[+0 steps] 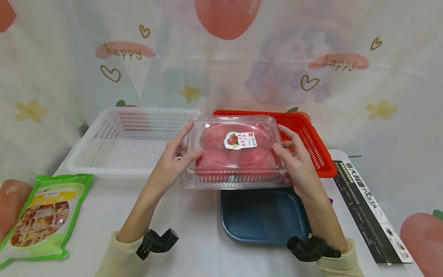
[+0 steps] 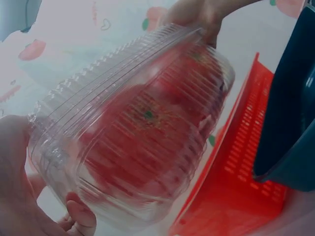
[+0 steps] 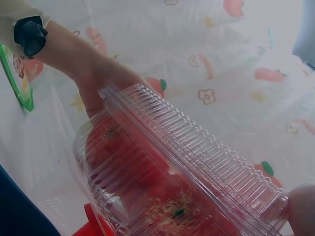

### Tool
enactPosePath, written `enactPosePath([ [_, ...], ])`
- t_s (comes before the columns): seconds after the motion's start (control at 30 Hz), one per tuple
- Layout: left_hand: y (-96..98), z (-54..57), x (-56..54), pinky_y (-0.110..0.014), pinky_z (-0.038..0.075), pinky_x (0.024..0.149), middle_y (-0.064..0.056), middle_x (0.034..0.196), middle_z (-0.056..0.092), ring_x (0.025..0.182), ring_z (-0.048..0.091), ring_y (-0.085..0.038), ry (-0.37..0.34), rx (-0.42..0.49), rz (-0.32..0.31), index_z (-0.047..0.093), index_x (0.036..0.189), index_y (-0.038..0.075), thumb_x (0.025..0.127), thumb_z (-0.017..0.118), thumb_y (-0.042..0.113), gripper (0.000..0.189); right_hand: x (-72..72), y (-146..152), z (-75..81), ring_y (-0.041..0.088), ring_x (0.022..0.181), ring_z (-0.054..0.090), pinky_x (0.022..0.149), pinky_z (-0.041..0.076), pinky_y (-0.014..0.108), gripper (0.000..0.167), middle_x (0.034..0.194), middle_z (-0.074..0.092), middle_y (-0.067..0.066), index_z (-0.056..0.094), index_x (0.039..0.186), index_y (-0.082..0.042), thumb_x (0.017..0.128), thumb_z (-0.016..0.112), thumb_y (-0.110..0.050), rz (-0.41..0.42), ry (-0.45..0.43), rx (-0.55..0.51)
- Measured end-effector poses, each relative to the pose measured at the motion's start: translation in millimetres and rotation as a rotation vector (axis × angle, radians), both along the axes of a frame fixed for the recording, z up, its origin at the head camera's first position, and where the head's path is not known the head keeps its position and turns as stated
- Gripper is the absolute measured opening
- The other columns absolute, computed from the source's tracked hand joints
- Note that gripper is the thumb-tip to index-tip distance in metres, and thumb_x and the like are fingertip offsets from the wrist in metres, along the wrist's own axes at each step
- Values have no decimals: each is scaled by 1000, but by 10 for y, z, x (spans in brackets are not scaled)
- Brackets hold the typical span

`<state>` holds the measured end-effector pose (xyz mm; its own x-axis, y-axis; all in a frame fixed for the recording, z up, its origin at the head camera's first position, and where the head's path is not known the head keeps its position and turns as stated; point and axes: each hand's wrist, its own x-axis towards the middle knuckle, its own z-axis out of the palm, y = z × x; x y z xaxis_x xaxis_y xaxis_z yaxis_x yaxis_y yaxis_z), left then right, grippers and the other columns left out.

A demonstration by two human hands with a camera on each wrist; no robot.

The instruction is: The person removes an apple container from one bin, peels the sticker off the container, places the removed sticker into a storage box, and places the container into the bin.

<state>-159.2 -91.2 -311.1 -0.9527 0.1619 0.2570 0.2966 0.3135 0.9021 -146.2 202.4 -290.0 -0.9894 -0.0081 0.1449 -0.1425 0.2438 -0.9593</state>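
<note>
Both hands hold a clear plastic clamshell box (image 1: 238,179) up in the middle of the head view, one at each side. Inside lie several large round red fruits (image 2: 142,142), with small green stem spots showing in the wrist views. A white label (image 1: 241,140) with a fruit picture is stuck on the lid. My left hand (image 1: 173,157) grips the left side, its thumb toward the near part. At the right side, the right hand (image 1: 298,165) grips the box with its thumb on the lid's edge. Some fingers are hidden beneath the box.
Behind the box stand a white perforated basket (image 1: 104,167) on the left and a red one (image 1: 320,157) on the right. Below it lies a dark blue tray (image 1: 266,219). A green food bag (image 1: 45,219) is at far left, a black pasta box (image 1: 370,215) at far right.
</note>
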Motion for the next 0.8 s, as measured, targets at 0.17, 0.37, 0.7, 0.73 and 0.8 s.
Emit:
enactPosePath([
  [0.17, -68, 48, 59, -30, 40, 66, -10, 95, 39, 89, 38, -21, -26, -50, 5, 29, 151, 40, 91, 65, 29, 71, 30, -37, 25, 19, 106, 52, 79, 56, 22, 64, 116, 44, -2, 33, 150, -24, 93, 63, -24, 17, -12, 31],
  [0.37, -145, 82, 120, -29, 42, 62, -9, 96, 40, 83, 44, -23, -123, 7, -28, 33, 146, 48, 91, 66, 29, 66, 88, -55, 40, 19, 105, 54, 79, 56, 23, 64, 118, 44, 0, 33, 149, -23, 92, 63, -23, 35, -19, 33],
  [0.7, -412, 89, 329, -36, 55, 69, -13, 118, 44, 100, 57, -31, -197, -55, -91, 35, 145, 41, 92, 64, 30, 62, 136, -172, -16, 20, 98, 57, 79, 57, 27, 60, 114, 45, 9, 37, 148, -24, 93, 61, -17, 155, 10, 66],
  [0.73, -445, 89, 352, -36, 56, 70, -12, 126, 42, 104, 57, -33, -198, -63, -93, 34, 145, 41, 92, 64, 31, 62, 143, -187, -25, 21, 96, 57, 78, 57, 27, 60, 113, 44, 10, 38, 148, -24, 93, 60, -16, 173, 3, 73],
  [0.8, -513, 94, 397, -38, 58, 72, -11, 140, 36, 113, 55, -37, -189, -71, -99, 33, 146, 41, 93, 63, 30, 62, 159, -226, -44, 22, 95, 59, 76, 58, 29, 61, 114, 45, 13, 38, 148, -24, 92, 61, -15, 219, -17, 87],
])
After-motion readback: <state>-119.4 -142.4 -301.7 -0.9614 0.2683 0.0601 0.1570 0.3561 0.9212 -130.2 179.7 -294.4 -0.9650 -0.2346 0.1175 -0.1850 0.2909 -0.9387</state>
